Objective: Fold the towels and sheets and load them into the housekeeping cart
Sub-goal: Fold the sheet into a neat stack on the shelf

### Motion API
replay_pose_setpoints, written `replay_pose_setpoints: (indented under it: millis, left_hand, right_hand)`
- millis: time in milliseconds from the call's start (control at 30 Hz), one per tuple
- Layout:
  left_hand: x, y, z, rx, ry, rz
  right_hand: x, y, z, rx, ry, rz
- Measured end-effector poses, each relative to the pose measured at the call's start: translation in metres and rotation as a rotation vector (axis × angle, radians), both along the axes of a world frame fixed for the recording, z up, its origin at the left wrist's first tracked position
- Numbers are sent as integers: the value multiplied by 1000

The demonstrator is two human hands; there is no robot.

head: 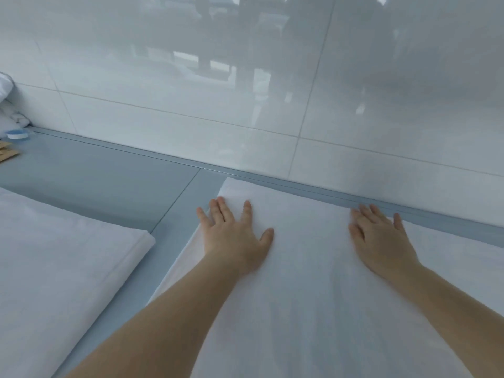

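A white sheet point(308, 282) lies flat on the grey-blue table point(109, 170), its far edge close to the tiled wall. My left hand point(234, 236) rests palm down on the sheet near its far left corner, fingers spread. Further right, my right hand point(381, 241) presses flat on the same sheet near its far edge, fingers apart too. Neither hand grips the cloth. A second white sheet point(54, 255), folded into a thick rectangle, lies on the table to the left, apart from the first.
A glossy white tiled wall point(191, 91) rises right behind the table. At the far left edge sit crumpled white linen point(8, 105), a small blue-and-white object point(16, 134) and a tan wooden item point(6, 154). Bare grey table runs between the two sheets.
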State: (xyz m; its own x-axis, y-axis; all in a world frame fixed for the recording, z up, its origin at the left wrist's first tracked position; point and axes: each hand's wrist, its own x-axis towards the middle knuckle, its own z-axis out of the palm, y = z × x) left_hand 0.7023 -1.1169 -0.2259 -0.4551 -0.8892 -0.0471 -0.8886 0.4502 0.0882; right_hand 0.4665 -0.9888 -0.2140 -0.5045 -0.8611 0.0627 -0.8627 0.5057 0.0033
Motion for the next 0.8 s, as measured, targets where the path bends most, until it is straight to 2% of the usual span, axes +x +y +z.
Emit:
replay_pose_setpoints:
  millis: [67, 167, 233, 400, 800]
  left_hand:
    - [-24, 18, 1, 0, -13, -17]
    - [-62, 63, -5, 14, 3, -177]
    - [-75, 84, -11, 7, -1, -229]
    - [-80, 86, -14, -26, 10, -186]
    - [-85, 71, -16, -43, 22, -141]
  right_hand:
    - [10, 23, 0, -43, -55, 82]
    - [22, 59, -5, 24, -172, 159]
    - [2, 88, -7, 65, -159, 81]
    - [-68, 151, -1, 140, -151, -214]
    - [-94, 133, -15, 99, -133, -189]
